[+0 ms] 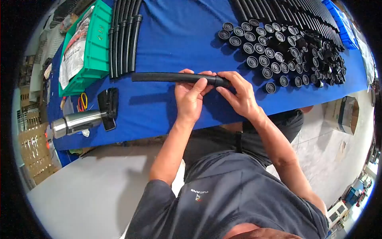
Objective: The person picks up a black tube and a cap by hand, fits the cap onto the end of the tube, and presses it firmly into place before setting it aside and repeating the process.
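Both hands are on the job, close together just above the near part of the blue surface [167, 36], and clamped on one black tube [159, 77] lying crosswise between them. The left hand [190, 95] has it around the middle: thumb pressed along the near side, fingers curled beneath, tips peeping out past the far edge. Its long plain end sticks out to the left of that grip. Over at the collared end, the right hand [236, 91] closes in, fingers bent over the tip and thumb pinching from the near side, so the very end is partly hidden.

Beyond the left hand and to its left lie the lined-up tubes [137, 40], with a green bin [101, 44] past them. Nearer, left of that hand, there's a steel flask [83, 120] touching a dark flat object [108, 109]. Right of the right hand, and beyond it, a crowd of round-ended black pieces [267, 72] spreads out.
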The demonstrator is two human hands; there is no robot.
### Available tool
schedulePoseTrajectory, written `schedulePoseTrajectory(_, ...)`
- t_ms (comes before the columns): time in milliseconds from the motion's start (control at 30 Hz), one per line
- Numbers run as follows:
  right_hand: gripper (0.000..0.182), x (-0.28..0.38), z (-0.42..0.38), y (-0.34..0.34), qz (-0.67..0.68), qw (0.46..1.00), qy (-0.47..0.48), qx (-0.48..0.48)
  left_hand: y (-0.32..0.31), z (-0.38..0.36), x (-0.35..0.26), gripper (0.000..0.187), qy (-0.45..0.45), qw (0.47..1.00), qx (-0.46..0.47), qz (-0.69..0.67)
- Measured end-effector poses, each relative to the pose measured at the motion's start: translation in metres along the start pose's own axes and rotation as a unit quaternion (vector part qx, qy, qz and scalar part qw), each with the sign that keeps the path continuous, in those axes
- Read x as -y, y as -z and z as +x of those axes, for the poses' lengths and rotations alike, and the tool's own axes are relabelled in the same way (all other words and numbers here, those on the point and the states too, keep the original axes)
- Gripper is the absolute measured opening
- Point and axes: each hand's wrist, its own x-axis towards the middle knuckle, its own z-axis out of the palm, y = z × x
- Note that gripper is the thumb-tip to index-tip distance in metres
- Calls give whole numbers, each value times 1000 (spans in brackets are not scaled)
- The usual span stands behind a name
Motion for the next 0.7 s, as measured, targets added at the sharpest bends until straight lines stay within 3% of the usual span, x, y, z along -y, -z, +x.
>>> schedulePoseTrajectory(367, 37, -2, -2, -1, -9, 1000, 6, 9, -10, -1, -5, 31, 16, 999, -37, 14)
schedulePoseTrajectory(567, 37, 1, -2, -1, -10, 1000, 16, -15, 0, 0, 0, 30, -5, 999, 0, 43)
schedulePoseTrajectory(700, 39, -1, -7, 2, -2, 1000, -12, -15, 1, 1, -13, 33, 17, 998, 17, -58)
